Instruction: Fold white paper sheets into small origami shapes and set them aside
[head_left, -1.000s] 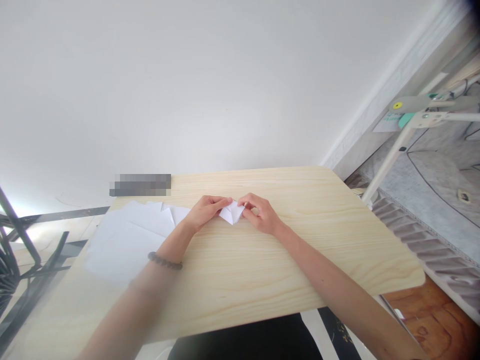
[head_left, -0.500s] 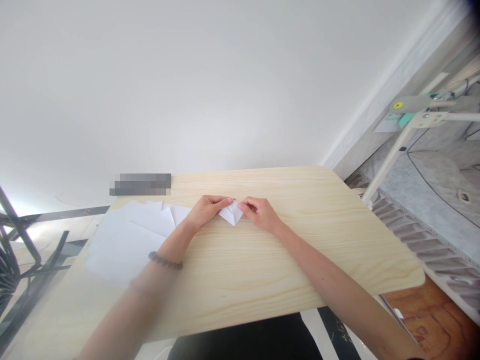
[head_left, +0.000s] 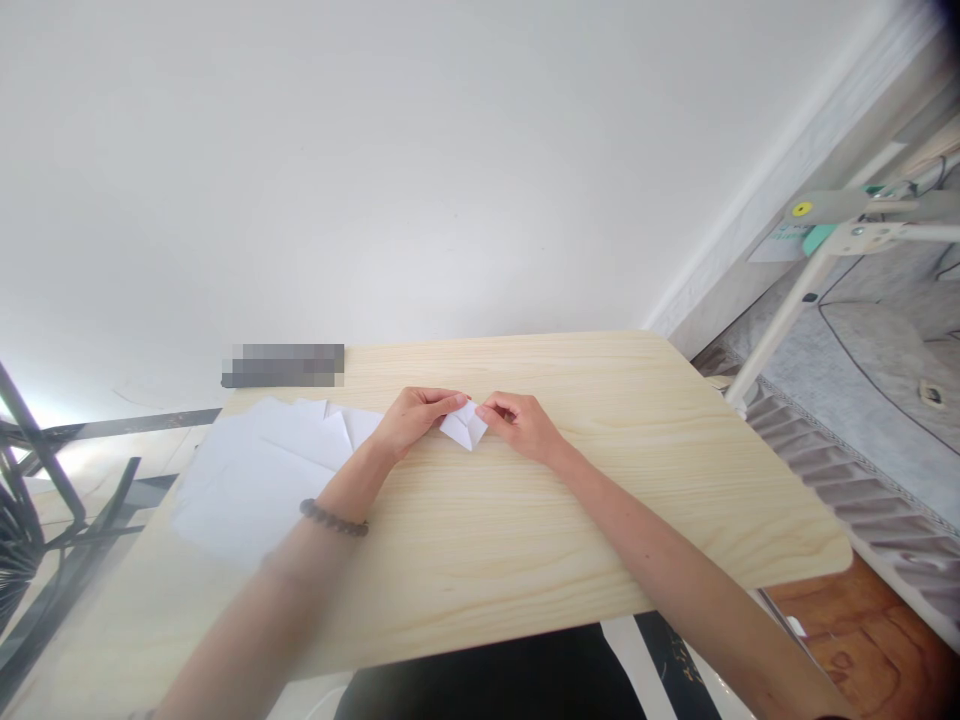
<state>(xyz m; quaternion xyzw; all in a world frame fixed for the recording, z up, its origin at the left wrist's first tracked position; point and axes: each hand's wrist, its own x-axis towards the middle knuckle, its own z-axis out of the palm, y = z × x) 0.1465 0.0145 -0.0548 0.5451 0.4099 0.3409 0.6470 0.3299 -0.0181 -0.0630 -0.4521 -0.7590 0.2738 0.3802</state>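
Observation:
A small folded piece of white paper (head_left: 463,428), with crease lines meeting near its lower corner, is held just over the wooden table. My left hand (head_left: 414,418) pinches its left upper edge, thumb on top and the other fingers mostly out of sight behind. On the opposite side, my right hand (head_left: 519,424) grips the right edge between thumb and curled forefinger. Loose white sheets (head_left: 247,480) lie at the left, partly covered by my left forearm, which wears a dark beaded bracelet (head_left: 334,518).
The light wooden table (head_left: 600,400) meets a white wall at its back. A dark blurred-out object (head_left: 285,366) lies at the back left corner. White metal framing (head_left: 780,310) stands beyond the right edge, and black metal legs (head_left: 45,480) are at the left.
Both hands keep their hold on the folded paper. Its visible face has turned slightly, showing its creases at a different angle. The whole view has shifted a little.

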